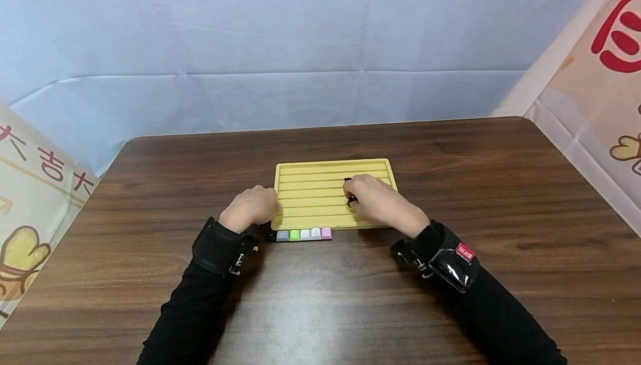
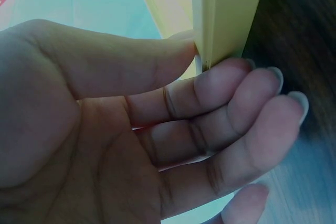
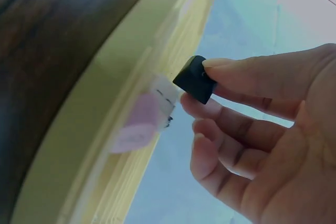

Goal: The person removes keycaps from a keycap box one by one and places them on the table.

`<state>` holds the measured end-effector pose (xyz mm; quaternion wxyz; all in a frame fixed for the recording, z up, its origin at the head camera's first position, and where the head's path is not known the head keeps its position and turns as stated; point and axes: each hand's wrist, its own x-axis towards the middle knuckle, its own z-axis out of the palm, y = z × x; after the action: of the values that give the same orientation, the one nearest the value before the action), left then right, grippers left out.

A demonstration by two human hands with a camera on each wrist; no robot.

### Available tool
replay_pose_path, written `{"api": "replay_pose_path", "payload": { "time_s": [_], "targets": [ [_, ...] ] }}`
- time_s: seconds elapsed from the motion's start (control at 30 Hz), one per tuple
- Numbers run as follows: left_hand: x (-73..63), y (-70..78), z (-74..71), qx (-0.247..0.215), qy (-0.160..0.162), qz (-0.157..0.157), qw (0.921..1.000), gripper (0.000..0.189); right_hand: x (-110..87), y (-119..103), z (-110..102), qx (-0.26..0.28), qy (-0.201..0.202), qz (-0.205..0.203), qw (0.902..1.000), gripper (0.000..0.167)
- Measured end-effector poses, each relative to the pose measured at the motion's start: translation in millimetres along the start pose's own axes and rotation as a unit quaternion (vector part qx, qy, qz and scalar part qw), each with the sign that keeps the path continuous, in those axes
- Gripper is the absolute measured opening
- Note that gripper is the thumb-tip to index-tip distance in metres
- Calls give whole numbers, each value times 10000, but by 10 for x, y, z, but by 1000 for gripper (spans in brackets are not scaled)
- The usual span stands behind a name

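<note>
A yellow ridged tray [image 1: 310, 192] lies on the table. At its left side my left hand [image 1: 254, 206] holds the edge, thumb on the rim of the yellow tray [image 2: 226, 19] and fingertips against its outer side. Over the right part of the tray, my right hand [image 1: 373, 198] pinches a small black keycap [image 3: 195, 80] between thumb and fingers. A pink keycap [image 1: 326, 233] ends a short row along the tray's near edge. That row also has a green keycap [image 1: 294, 235], a grey-blue keycap [image 1: 282, 236], white ones and a black one at the left.
The brown wooden table [image 1: 320, 298] stretches around the tray on all sides. Behind it hangs a pale blue cloth [image 1: 300, 48]. Printed banners stand at the left [image 1: 40, 198] and right [image 1: 591, 92]. Black straps with small devices sit on both wrists.
</note>
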<state>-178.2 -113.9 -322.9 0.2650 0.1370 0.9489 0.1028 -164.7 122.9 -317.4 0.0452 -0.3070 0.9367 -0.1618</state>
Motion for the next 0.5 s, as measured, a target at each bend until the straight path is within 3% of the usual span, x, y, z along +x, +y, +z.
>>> {"api": "replay_pose_path", "payload": {
  "time_s": [0.5],
  "targets": [
    [-1, -13, 8, -28, 43, 41, 10000, 40, -22, -16, -72, 471, -282, -94, 9984, 12]
  ]
}}
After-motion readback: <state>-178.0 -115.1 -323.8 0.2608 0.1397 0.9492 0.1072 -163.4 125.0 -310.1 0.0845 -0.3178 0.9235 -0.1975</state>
